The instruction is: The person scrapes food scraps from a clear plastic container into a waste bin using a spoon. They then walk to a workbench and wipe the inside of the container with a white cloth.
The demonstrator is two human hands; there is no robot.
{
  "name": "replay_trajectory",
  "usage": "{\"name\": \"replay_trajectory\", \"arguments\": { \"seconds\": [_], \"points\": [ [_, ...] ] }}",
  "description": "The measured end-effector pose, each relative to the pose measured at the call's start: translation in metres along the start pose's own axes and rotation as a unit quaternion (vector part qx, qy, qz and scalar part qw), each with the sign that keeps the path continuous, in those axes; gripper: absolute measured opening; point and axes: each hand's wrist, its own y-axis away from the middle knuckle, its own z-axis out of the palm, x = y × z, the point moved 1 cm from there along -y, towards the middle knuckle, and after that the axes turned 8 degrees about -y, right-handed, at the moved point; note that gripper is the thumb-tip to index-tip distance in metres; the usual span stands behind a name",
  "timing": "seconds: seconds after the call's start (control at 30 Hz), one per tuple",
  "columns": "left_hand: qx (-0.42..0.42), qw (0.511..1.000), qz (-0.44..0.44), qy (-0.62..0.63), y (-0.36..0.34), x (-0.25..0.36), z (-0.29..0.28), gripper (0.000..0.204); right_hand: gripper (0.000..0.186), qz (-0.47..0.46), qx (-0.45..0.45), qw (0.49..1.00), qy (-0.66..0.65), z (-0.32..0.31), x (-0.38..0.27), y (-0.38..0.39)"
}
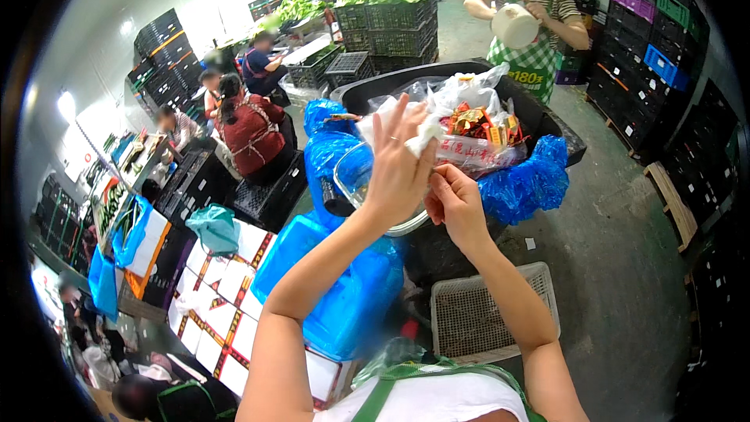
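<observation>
My left hand is raised over a clear plastic container, fingers stretched upward, with crumpled white material against its thumb side; whether it grips this is unclear. Just to its right, my right hand has its fingers curled in a pinch beside the container; what they hold is hidden. Beyond both hands a black tub holds white plastic bags and red-and-gold wrappers. Crumpled blue plastic covers its near right part, with more at the left.
Below lie a blue lidded bin, white boxes and a white plastic basket. A co-worker holds a white container across the tub. Several others sit or work at the left and back. Stacked crates and a pallet line the right.
</observation>
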Motion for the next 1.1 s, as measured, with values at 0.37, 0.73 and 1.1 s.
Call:
{"name": "replay_trajectory", "arguments": {
  "seconds": [0.37, 0.73, 1.1],
  "points": [
    [0.011, 0.998, 0.047, 0.031, -0.006, 0.008, 0.025, 0.025, 0.017, -0.076, 0.038, 0.995, 0.054, -0.008, -0.024, 0.026],
    [0.125, 0.99, 0.009, 0.064, -0.007, 0.028, 0.015, 0.021, 0.015, -0.133, 0.026, 0.979, 0.153, -0.007, -0.03, 0.044],
    [0.148, 0.922, -0.261, 0.245, -0.015, 0.027, 0.022, 0.029, 0.009, -0.154, 0.05, 0.95, 0.268, -0.014, -0.029, 0.062]
  ]
}}
